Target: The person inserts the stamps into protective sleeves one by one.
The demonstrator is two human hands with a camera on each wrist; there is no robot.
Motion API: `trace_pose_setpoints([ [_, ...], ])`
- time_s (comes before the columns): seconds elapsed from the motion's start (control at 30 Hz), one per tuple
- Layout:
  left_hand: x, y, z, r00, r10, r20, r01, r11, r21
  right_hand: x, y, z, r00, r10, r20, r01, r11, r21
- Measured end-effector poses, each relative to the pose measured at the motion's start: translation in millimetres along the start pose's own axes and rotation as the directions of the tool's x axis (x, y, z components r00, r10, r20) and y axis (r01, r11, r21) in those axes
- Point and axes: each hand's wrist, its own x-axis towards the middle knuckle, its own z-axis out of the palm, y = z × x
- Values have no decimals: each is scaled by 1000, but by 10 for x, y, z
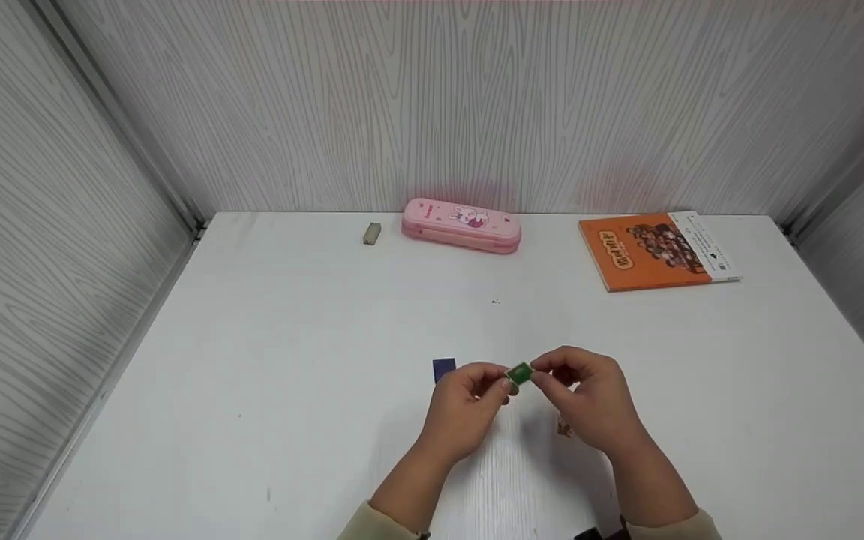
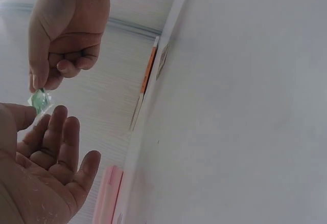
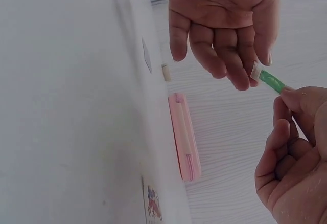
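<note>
A small green piece with pale, see-through edges (image 1: pixel 520 373) is held up above the white table between both hands. My left hand (image 1: pixel 464 409) pinches its left end between thumb and fingers. At the opposite end, the thumb and forefinger of my right hand (image 1: pixel 593 397) pinch it too. In the right wrist view the green piece (image 3: pixel 272 81) appears as a narrow strip with a whitish end. A dark blue flat rectangle (image 1: pixel 444 368) lies by the left hand, partly covered by it. Under the right hand shows part of a small printed card (image 1: pixel 564 427).
Along the back edge lie a small beige block (image 1: pixel 372 233), a pink pencil case (image 1: pixel 462 225) and an orange book (image 1: pixel 653 251) at the right. Wood-grain panels (image 1: pixel 462 105) close off the back and sides of the table (image 1: pixel 289 337).
</note>
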Motion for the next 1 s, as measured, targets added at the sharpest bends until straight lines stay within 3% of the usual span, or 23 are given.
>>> trace_pose_setpoints([
  [0.7,-6,14,-5,1000,12,-4,-12,1000,-13,-7,-9,-12,999,9,52,-11,999,35],
  [1.0,-9,16,-7,998,46,-40,-43,997,68,-9,-5,-22,995,1,96,-5,999,43],
])
